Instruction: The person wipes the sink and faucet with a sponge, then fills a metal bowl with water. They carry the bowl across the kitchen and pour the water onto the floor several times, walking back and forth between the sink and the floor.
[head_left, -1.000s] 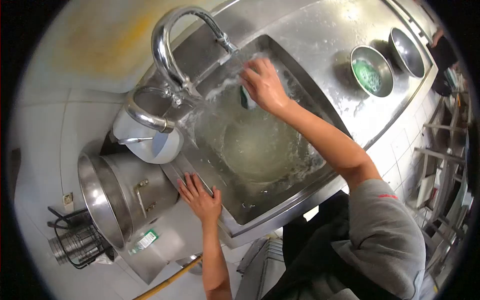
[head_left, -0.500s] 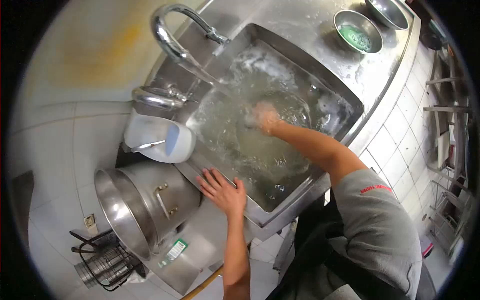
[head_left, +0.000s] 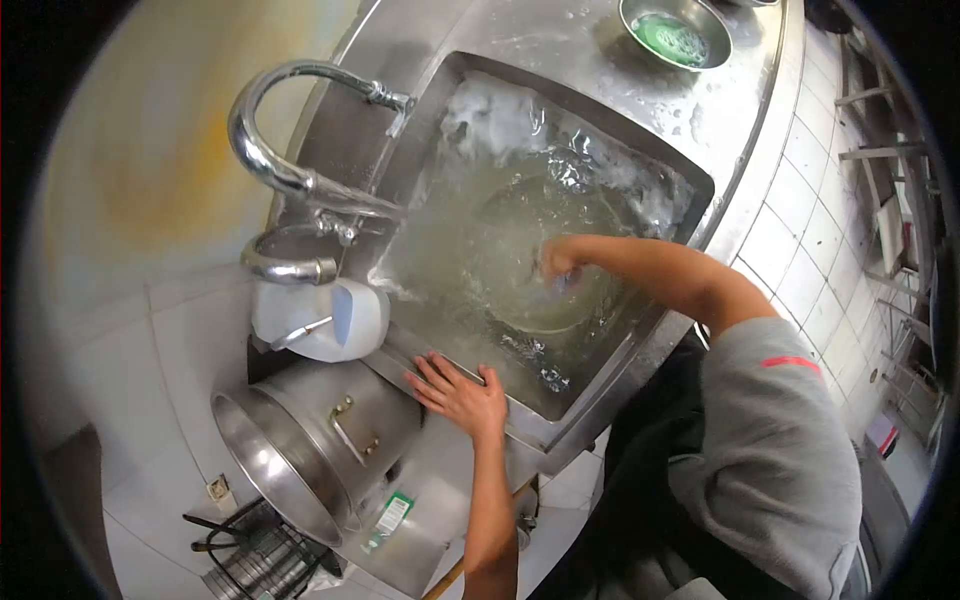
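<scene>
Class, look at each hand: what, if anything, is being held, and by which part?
The left hand rests on the sink's edge, gripping nothing visible. The right hand's hold cannot be told through the water.

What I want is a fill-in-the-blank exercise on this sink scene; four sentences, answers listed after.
1. The person's bare left hand rests palm ____ on the rim of the rectangular stainless-steel sink.
2. The bare right hand reaches into the cloudy ____ in that sink.
3. The foamy contents of the round metal bowl on the shiny steel counter are coloured ____.
4. The short fabric sleeve on the right arm is coloured ____.

Missing words: down; water; green; grey.
</scene>
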